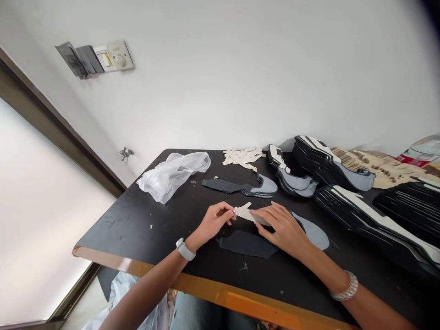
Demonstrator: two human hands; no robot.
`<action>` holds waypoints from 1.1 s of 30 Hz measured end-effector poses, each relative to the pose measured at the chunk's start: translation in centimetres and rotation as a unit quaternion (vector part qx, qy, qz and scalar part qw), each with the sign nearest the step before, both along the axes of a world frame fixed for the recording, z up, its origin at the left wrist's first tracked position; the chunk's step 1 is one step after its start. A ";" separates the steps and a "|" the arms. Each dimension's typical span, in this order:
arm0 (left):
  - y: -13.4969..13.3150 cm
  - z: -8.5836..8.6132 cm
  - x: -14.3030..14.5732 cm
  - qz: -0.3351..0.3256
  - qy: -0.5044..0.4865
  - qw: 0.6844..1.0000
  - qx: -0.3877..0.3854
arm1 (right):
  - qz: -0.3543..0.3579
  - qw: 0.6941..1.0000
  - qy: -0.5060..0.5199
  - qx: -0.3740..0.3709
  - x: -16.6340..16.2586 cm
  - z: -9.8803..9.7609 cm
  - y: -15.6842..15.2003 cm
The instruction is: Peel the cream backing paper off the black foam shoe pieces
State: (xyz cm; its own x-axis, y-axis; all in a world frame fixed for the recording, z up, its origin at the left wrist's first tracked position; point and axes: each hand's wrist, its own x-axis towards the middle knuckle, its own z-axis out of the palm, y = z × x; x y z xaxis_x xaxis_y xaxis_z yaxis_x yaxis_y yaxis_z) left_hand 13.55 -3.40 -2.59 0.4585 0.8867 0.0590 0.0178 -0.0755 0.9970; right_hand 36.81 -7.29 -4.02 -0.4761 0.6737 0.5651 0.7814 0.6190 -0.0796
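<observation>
A small cream-coloured cut piece with a forked left end is held just above the black table between both hands. My left hand pinches its left tip between thumb and fingertips. My right hand grips its right end, thumb below and fingers over it, hiding part of it. Under and beside my right hand lies a flat shoe-upper piece, with a dark fabric part on the left and a light grey rounded part on the right; its middle is covered. Behind the hands rests a small stack of similar upper pieces.
A crumpled clear plastic bag lies at the back left. Cream strips are heaped by the wall. Several stacks of black, white and grey upper pieces fill the right side, near tan stacked pieces. Brown tape covers the front edge.
</observation>
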 end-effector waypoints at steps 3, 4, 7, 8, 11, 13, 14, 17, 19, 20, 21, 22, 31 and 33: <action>-0.6 -0.2 0.0 -0.027 -0.042 0.998 -0.040 | 0.016 1.000 0.016 -0.019 -0.3 0.1 -0.5; -0.8 -0.3 0.1 -0.035 -0.056 0.996 -0.053 | 0.021 0.999 0.023 -0.030 -0.5 0.1 -0.7; -1.4 -0.3 0.2 -0.052 -0.096 0.990 -0.090 | 0.042 0.995 0.044 -0.073 -1.5 0.1 -1.6; -1.5 -0.3 0.4 -0.057 -0.106 0.988 -0.100 | 0.050 0.993 0.050 -0.089 -1.9 0.1 -1.9; -2.1 -0.2 0.9 -0.075 -0.124 0.982 -0.121 | 0.068 0.987 0.070 -0.130 -3.2 0.2 -2.6; -2.5 -0.2 1.3 -0.094 -0.123 0.980 -0.121 | 0.061 0.982 0.087 -0.158 -3.8 0.3 -3.0; -2.7 -0.2 1.5 -0.107 -0.117 0.981 -0.113 | 0.052 0.979 0.095 -0.173 -3.9 0.3 -3.0; -3.2 -0.2 1.8 -0.123 -0.073 0.988 -0.051 | 0.043 0.965 0.117 -0.230 -4.0 0.4 -3.0; -3.3 -0.1 1.7 -0.115 -0.030 0.993 0.009 | 0.064 0.953 0.136 -0.261 -3.8 0.5 -2.9; -3.3 -0.1 1.6 -0.109 -0.009 0.993 0.040 | 0.072 0.948 0.149 -0.272 -3.7 0.4 -2.8; -3.4 -0.1 1.5 -0.104 0.010 0.992 0.069 | 0.075 0.943 0.164 -0.280 -3.6 0.4 -2.8; -3.4 -0.1 1.4 -0.098 0.027 0.990 0.094 | 0.073 0.937 0.185 -0.287 -3.6 0.4 -2.7; -3.2 -0.1 0.9 -0.002 0.029 0.996 0.086 | -0.003 0.831 0.439 -0.341 -2.4 -0.2 -1.9; -2.9 0.0 0.7 0.017 -0.007 0.998 0.062 | -0.017 0.815 0.474 -0.333 -2.1 -0.4 -1.6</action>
